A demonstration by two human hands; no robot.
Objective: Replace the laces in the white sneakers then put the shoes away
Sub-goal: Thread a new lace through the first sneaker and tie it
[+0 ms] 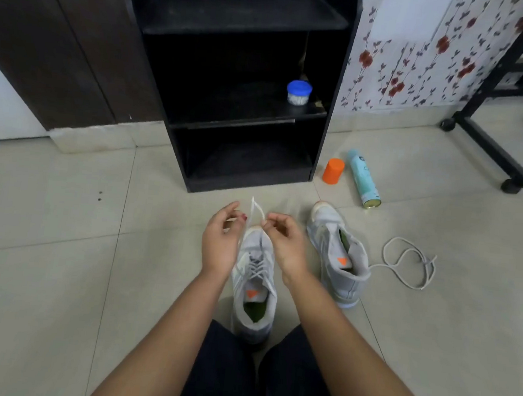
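Your right hand [284, 241] pinches one end of the white lace [257, 211] above the toe of the near sneaker [254, 293]. Your left hand [221, 241] curls its fingers on the other strand. This sneaker stands on the floor between your knees. The second sneaker [337, 256] stands just to its right, with a loose lace [407, 263] beside it. The black shelf unit [248, 187] stands ahead.

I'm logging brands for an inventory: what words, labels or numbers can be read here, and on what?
No text is legible.
Spray can: print too blurred to read.
Blue-lidded jar: label too small to read.
Laced sneaker: orange tongue tag, no readable marking.
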